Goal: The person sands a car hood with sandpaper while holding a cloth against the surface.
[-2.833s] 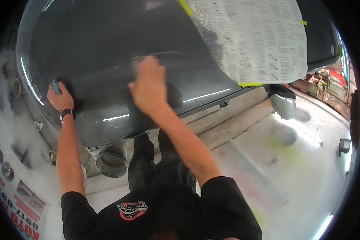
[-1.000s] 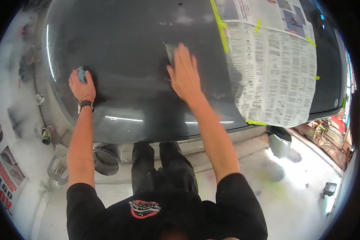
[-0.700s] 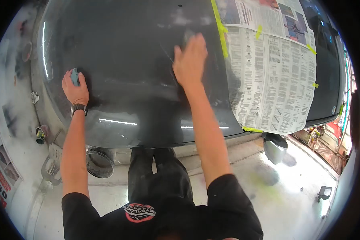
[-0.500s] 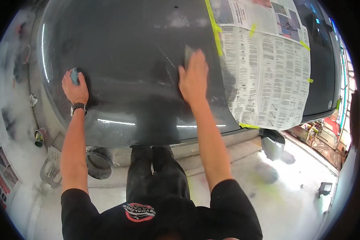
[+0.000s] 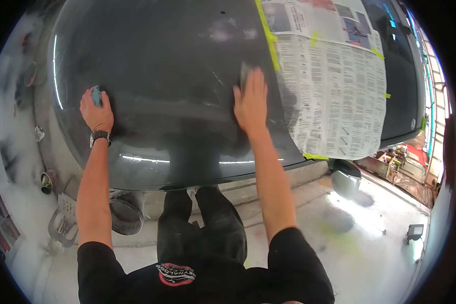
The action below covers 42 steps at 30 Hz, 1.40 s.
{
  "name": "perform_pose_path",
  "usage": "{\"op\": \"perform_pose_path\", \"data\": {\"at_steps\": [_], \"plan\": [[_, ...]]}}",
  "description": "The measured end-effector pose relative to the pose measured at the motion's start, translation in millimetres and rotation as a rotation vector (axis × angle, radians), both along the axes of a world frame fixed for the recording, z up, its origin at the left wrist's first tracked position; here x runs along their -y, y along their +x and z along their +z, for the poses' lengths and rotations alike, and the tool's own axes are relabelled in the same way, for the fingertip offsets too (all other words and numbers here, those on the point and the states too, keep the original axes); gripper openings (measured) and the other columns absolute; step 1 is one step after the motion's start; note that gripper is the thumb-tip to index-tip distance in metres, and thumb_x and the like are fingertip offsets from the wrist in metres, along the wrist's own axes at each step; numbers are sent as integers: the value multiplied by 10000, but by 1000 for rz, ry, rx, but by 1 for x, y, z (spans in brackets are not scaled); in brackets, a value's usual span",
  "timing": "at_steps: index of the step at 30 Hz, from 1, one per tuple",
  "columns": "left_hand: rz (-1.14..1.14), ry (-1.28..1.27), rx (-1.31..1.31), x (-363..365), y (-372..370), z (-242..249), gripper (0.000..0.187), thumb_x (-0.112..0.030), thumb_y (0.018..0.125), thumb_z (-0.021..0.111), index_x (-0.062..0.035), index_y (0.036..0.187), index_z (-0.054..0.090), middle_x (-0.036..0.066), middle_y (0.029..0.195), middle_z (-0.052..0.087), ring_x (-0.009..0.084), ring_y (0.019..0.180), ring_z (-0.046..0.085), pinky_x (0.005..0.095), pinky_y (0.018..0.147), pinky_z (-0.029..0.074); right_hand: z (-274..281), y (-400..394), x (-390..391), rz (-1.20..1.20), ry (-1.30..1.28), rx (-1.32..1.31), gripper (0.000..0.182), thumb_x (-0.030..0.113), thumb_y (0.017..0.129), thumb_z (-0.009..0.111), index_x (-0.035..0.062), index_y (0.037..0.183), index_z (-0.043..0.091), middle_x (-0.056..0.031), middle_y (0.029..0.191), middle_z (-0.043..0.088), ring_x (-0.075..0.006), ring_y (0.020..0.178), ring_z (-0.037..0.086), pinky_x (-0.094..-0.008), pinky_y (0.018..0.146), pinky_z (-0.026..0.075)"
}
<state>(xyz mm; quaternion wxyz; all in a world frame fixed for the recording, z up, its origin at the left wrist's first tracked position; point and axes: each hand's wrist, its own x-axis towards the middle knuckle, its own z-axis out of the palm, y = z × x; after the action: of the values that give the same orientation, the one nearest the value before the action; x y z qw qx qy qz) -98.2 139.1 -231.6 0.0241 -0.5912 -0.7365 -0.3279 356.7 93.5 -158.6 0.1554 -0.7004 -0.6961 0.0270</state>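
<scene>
Dk grey car panel [image 5: 152, 76] fills most of the view. Newspaper [image 5: 334, 96] covers the adj. area to the R, w/ a yellow tape strip [image 5: 268, 38] along its L edge. R hand [image 5: 252, 104] lies flat on panel, just L of tape: fingers straight & close tog., thumb out. L hand [image 5: 95, 114] curls round a blue-grey block [image 5: 97, 96], nr panel's L side. Thin greyish piece [image 5: 244, 73] pokes out beside R fingers, mostly hidden; can't tell if pinched. Best technique, prob.: palm flat, light even press., overlapping strokes, short of tape so paper doesn't lift.
</scene>
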Motion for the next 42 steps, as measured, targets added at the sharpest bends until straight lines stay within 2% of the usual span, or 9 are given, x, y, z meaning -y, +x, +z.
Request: {"op": "perform_pose_path", "data": {"at_steps": [5, 9, 13, 18, 23, 30, 33, 36, 42], "plan": [[-41, 67, 11, 0, -1, -5, 372, -200, 980, 715, -86, 1332, 679, 149, 1323, 699, 385, 1224, 630, 515, 1047, 489, 0, 20, 81, -47, -24, 2, 718, 298, 1048, 649, -131, 1561, 387, -367, 1672, 319, -537, 1567, 287, -605, 1270, 272], [-82, 111, -33, 5, 0, 1, 356, -144, 980, 700, -85, 1331, 686, 150, 1275, 707, 366, 1188, 647, 489, 1007, 513, -11, 20, -71, 61, 162, -29, 687, 300, 1060, 629, -154, 1528, 411, -376, 1653, 337, -544, 1539, 330, -606, 1251, 309], [-107, 35, 88, 17, 11, 18, 309, -167, 974, 740, -74, 1267, 708, 152, 1183, 725, 322, 1092, 687, 451, 944, 546, -9, 42, -47, 132, 103, -99, 678, 295, 1065, 627, -153, 1526, 415, -356, 1667, 335, -530, 1546, 330, -590, 1262, 308], [-217, -213, 499, 50, 121, 86, 379, -276, 882, 907, -50, 1101, 697, 62, 925, 715, 172, 840, 657, 350, 802, 558, 10, 60, 94, 41, -33, -78, 685, 294, 1056, 643, -158, 1520, 421, -355, 1672, 328, -531, 1547, 329, -566, 1266, 309], [-437, -272, 547, 58, 241, 122, 373, -238, 863, 941, -67, 988, 634, -35, 832, 642, 59, 758, 545, 262, 672, 481, -3, 51, -13, 166, 87, -179, 730, 269, 1033, 677, -171, 1541, 392, -364, 1690, 291, -529, 1561, 313, -585, 1263, 295], [-628, -244, 714, 46, 367, 124, 285, -190, 891, 879, -52, 963, 640, 25, 764, 639, 109, 703, 584, 311, 669, 523, 4, 57, 76, 27, -6, -140, 729, 296, 1031, 658, -181, 1522, 407, -386, 1660, 324, -532, 1547, 330, -566, 1261, 309], [-687, -235, 622, 46, 380, 118, 261, -191, 910, 852, -42, 975, 649, 45, 764, 662, 145, 680, 621, 327, 672, 541, 3, 58, 33, 79, 15, -98, 745, 298, 1027, 655, -183, 1532, 394, -388, 1676, 293, -528, 1564, 307, -565, 1277, 291], [-371, -81, 539, 43, 349, 101, 275, -208, 903, 861, -35, 1002, 671, 75, 827, 697, 195, 718, 663, 354, 704, 556, -5, 57, 7, 115, 73, -164, 741, 306, 1038, 643, -193, 1527, 396, -382, 1677, 295, -523, 1569, 301, -563, 1281, 297], [-68, 86, -26, 34, 197, 41, 399, -275, 921, 842, -65, 1222, 687, 161, 1168, 703, 385, 1143, 631, 505, 996, 496, 1, 71, 50, 123, 28, -122, 718, 323, 1057, 630, -184, 1519, 419, -375, 1669, 319, -521, 1568, 301, -566, 1264, 329]]}}
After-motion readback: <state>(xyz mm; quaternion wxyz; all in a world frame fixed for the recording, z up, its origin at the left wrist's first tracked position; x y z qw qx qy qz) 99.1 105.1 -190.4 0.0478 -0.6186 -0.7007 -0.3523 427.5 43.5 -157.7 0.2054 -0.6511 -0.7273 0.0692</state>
